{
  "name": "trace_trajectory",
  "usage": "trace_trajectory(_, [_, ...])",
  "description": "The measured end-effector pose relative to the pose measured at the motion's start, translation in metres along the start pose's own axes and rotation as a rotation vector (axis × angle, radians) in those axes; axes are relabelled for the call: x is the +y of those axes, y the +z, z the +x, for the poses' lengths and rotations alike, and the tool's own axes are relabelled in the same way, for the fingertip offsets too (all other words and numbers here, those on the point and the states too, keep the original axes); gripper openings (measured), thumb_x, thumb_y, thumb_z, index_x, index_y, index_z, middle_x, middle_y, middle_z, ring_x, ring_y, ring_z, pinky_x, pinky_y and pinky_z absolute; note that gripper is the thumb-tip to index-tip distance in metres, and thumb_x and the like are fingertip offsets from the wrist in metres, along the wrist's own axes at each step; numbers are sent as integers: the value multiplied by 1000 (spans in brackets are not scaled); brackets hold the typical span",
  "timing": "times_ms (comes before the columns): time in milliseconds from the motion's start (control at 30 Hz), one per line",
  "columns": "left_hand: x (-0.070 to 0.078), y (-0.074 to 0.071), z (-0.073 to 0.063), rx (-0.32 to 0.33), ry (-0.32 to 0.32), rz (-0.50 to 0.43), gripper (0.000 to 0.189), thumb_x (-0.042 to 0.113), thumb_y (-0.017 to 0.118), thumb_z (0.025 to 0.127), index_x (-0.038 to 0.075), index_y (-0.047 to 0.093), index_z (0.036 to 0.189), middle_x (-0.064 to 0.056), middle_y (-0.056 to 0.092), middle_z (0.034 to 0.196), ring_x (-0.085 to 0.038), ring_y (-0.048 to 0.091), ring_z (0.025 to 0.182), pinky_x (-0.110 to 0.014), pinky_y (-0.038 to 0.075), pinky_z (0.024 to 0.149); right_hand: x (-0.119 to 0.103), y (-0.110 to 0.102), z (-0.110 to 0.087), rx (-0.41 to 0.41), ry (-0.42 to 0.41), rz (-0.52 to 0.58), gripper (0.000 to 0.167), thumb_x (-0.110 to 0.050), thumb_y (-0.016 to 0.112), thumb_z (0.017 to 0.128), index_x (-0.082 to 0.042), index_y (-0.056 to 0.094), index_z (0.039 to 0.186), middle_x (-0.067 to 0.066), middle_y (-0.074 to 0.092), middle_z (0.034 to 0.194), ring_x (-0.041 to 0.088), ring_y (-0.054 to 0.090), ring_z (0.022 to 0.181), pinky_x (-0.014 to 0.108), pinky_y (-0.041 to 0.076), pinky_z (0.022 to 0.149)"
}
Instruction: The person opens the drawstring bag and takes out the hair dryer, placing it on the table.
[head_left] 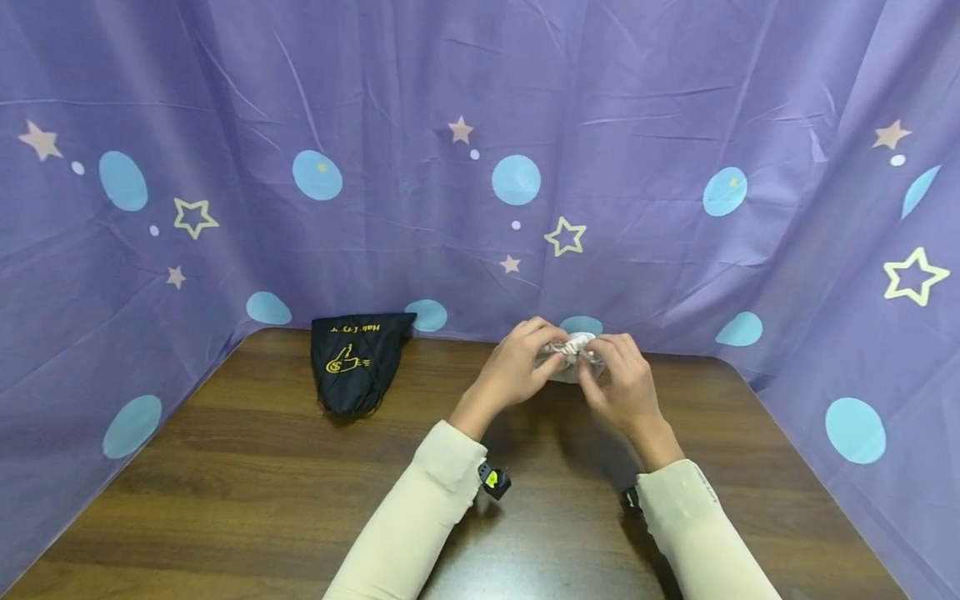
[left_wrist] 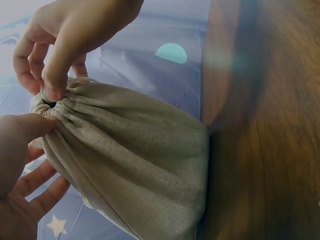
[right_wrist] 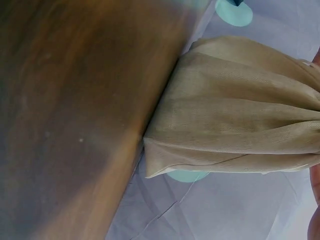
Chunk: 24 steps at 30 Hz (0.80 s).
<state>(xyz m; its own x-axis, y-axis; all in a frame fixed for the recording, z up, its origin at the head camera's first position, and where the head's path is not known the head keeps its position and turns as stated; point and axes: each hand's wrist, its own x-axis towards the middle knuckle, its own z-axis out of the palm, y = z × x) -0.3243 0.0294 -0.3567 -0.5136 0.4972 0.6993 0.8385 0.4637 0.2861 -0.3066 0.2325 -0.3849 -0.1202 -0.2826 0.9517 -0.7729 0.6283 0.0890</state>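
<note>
Purple starry curtain [head_left: 637, 125] borders the wooden table [head_left: 262, 500] behind and at both sides; bare wood separates the arms from a black pouch [head_left: 375, 367] at left. Both forearms reach forward, hands angled inward. Left hand [head_left: 517, 360] and right hand [head_left: 628, 379] pinch the gathered mouth of an upright beige bag [left_wrist: 130, 155] near the far edge.

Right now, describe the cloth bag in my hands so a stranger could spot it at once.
Look at the brown wooden table before the purple curtain. Near its far edge, the left hand and right hand hold a beige cloth bag by its gathered neck. Unlike the black bag to its left, which has yellow print, this one is pale and shows no print.
</note>
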Motion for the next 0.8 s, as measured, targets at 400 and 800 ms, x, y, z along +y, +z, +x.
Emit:
trace_trajectory(400, [3,3,0,87,-52,27,25,27,82,87,13,74,107,-1,67,105,-20,62,96,-35,52,82,-9,-3,10,-93,63,-20,14,-4,64,86,4,66,98,16,67,93,33,62,82,46,52,70])
trace_trajectory(800, [16,12,-1,104,-83,104,24,21,65,89,13,72,110,1,67,107,-20,60,94,-35,53,75,-11,-6,14,-107,34,-23,17,3,67,83,4,67,100,16,67,93,33,62,80,45,53,67])
